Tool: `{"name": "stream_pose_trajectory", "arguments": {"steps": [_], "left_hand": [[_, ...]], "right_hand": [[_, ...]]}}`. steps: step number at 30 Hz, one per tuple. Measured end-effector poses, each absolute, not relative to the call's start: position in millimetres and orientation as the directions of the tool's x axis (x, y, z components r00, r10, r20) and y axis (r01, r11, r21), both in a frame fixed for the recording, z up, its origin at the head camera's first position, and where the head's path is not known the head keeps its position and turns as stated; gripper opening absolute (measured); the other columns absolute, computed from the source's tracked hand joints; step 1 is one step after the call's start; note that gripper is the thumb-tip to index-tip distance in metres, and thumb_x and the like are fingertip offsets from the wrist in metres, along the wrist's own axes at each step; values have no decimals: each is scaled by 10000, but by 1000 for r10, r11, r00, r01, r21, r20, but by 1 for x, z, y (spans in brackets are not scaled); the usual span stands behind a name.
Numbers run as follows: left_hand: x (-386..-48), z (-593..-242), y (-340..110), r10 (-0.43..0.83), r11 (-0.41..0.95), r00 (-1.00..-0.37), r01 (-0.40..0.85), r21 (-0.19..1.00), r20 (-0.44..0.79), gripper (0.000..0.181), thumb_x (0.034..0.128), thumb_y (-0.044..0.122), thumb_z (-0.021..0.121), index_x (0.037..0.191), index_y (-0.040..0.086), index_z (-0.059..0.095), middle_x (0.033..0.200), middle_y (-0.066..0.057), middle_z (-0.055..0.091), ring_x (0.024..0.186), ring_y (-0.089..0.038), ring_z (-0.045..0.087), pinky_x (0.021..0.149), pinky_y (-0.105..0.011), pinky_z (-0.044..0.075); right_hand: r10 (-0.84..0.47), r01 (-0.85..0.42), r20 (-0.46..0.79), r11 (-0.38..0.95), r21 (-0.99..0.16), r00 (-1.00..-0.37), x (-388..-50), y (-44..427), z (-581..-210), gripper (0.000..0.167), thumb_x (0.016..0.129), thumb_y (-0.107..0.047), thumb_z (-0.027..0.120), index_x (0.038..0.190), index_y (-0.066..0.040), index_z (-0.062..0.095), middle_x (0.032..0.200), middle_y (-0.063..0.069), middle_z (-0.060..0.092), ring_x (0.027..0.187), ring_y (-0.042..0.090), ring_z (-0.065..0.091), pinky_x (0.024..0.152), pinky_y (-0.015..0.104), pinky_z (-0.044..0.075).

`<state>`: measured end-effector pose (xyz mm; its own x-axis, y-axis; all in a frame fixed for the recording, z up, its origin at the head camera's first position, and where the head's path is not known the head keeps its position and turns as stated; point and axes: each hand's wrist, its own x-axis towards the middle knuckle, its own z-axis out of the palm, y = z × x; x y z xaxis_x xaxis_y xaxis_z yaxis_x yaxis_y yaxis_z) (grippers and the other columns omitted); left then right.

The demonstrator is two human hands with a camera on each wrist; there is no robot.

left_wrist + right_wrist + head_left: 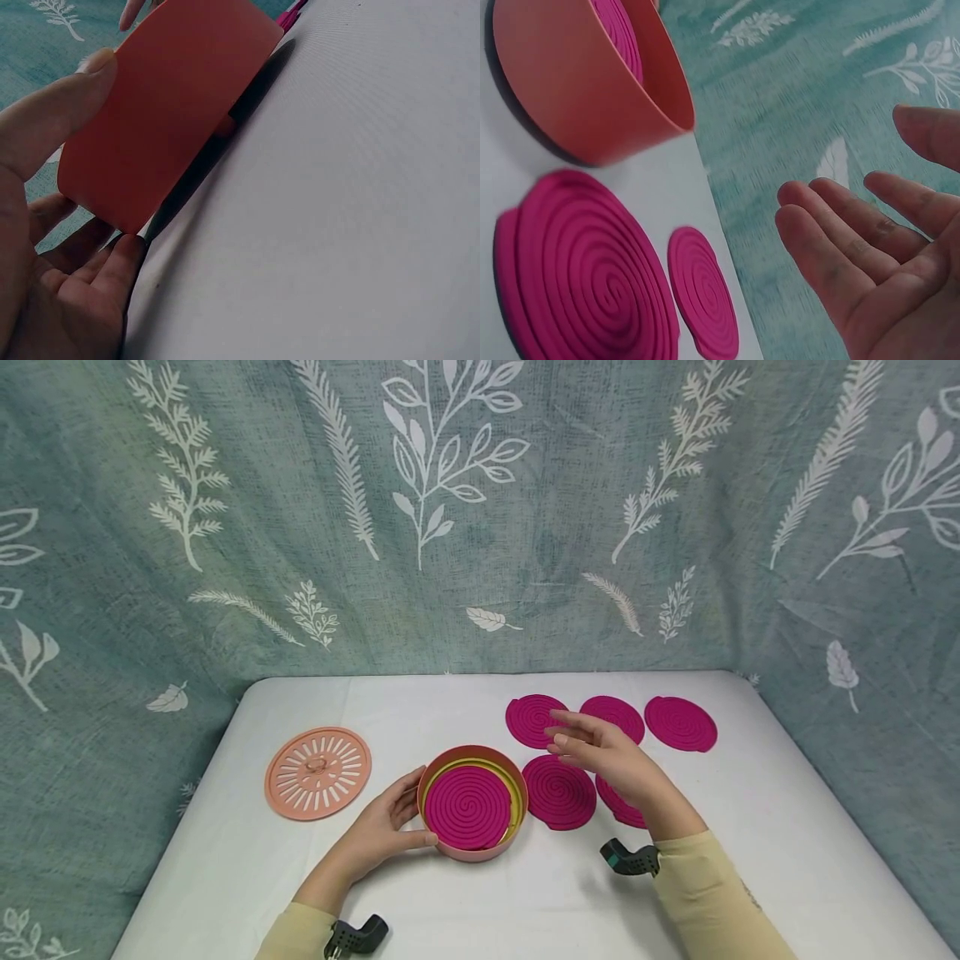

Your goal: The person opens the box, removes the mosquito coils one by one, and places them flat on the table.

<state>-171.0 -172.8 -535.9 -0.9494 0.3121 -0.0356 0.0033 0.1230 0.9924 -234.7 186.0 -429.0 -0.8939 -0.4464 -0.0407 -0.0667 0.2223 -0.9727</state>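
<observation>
A round salmon-orange container [472,861] stands at the table's middle. Inside it a magenta spiral coil disc [467,807] lies over yellow coils [518,802]. My left hand [378,835] holds the container's left side, thumb at the near wall and fingers around the far side; the left wrist view shows the thumb pressed on the wall [165,105]. My right hand [603,756] hovers with fingers extended over loose magenta coil discs, holding nothing. The nearest disc [559,793] lies just right of the container; another disc [621,803] is partly hidden beneath the right hand.
More magenta coil discs lie behind, one at back left [532,727], one in the middle [618,714] and one at right [681,723]. A peach slotted lid [318,802] with a small loop handle lies left on the white table [480,918]. Patterned curtain [555,527] stands behind.
</observation>
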Motion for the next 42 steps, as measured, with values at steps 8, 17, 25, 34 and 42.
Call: {"name": "stream_pose_trajectory", "arguments": {"steps": [8, 17, 25, 34, 42], "left_hand": [[-172, -537, -173, 310, 126, -950, 1, 992, -38, 1059, 663, 250, 941, 1531, 266, 334, 1522, -10, 394, 1403, -159, 364, 1089, -187, 380], [-173, -537, -173, 311, 120, -949, -6, 993, -43, 1058, 659, 245, 943, 1527, 273, 339, 1521, -8, 393, 1403, -156, 364, 1085, -188, 386], [-173, -536, -173, 312, 110, -949, -13, 994, -47, 1054, 665, 226, 940, 1529, 268, 338, 1518, -16, 397, 1406, -162, 360, 1086, -187, 385], [-172, -536, -173, 312, 110, -949, -19, 994, -53, 1048, 676, 224, 934, 1532, 262, 332, 1523, -16, 391, 1406, -163, 360, 1089, -187, 380], [-171, -535, -173, 317, 103, -947, -27, 994, -59, 1042, 685, 205, 929, 1534, 265, 329, 1523, -24, 392, 1405, -173, 364, 1089, -192, 385]], "right_hand": [[-482, -46, -63, 211, -976, -874, -236, 159, -431, 564, 973, -301, 652, 1465, -109, 456, 1361, 157, 558, 1213, 296, 578, 1038, 476, 493], [-545, -49, -76, 212, -976, -835, -239, 138, -440, 571, 972, -285, 655, 1464, -74, 457, 1377, 182, 541, 1226, 359, 557, 1021, 457, 512], [-563, -69, -110, 287, -955, -819, -238, 122, -446, 542, 950, -343, 676, 1437, -168, 513, 1357, 116, 583, 1196, 268, 587, 1008, 388, 527], [-597, -115, -136, 363, -925, -791, -237, 104, -452, 562, 959, -401, 646, 1447, -157, 510, 1336, 106, 603, 1232, 156, 557, 1048, 378, 492], [-607, -174, -121, 405, -898, -786, -240, 93, -456, 586, 952, -418, 650, 1449, -143, 509, 1333, 108, 605, 1226, 143, 555, 1052, 375, 485]]}}
